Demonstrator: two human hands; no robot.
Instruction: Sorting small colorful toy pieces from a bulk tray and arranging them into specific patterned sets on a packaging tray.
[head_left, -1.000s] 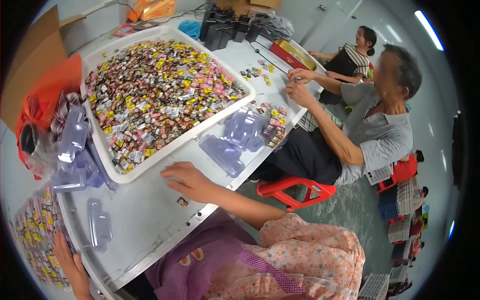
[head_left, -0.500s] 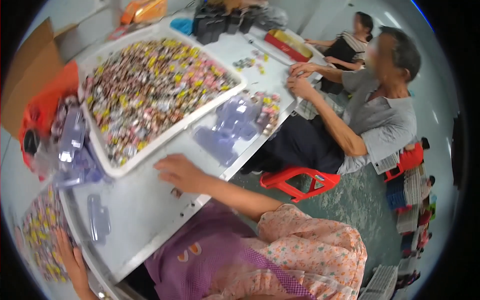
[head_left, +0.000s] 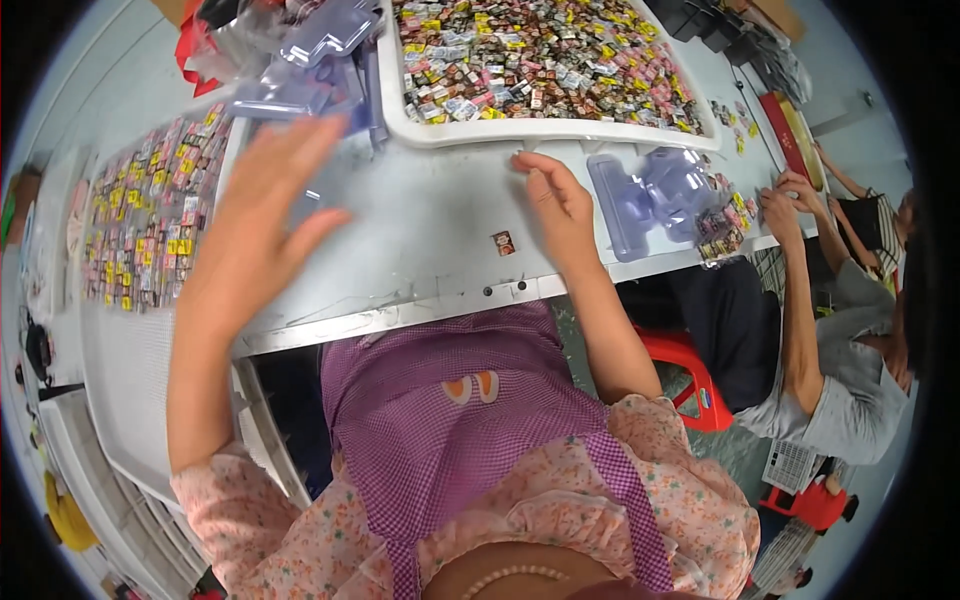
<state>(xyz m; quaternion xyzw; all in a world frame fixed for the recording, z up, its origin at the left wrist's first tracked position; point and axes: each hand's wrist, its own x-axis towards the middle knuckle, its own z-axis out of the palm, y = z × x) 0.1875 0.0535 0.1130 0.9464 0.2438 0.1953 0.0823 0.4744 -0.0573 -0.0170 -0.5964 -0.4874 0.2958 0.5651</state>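
Observation:
My left hand [head_left: 262, 215] hovers over the left of the white table, fingers spread and nothing in them. A clear plastic tray [head_left: 310, 198] lies partly hidden behind its thumb. My right hand [head_left: 560, 205] is over the table by the near rim of a large white tub [head_left: 560, 130], its fingers loosely bent and apart, with nothing visible in them. That tub is filled with small square wrapped pieces [head_left: 540, 70] in brown, pink, yellow and white. One brown wrapped piece [head_left: 502, 243] lies alone on the table, left of my right hand.
Stacked clear plastic trays [head_left: 300, 90] lie left of the tub; more plastic trays [head_left: 650, 200] sit right of my right hand beside loose pieces [head_left: 725, 225]. Filled packs [head_left: 150, 220] lie in a white crate [head_left: 130, 370] at left. A co-worker [head_left: 840, 370] sits at right.
The view has swung left. My left hand has risen from beside the filled packs to above the table. My right hand now is right of the lone wrapped piece.

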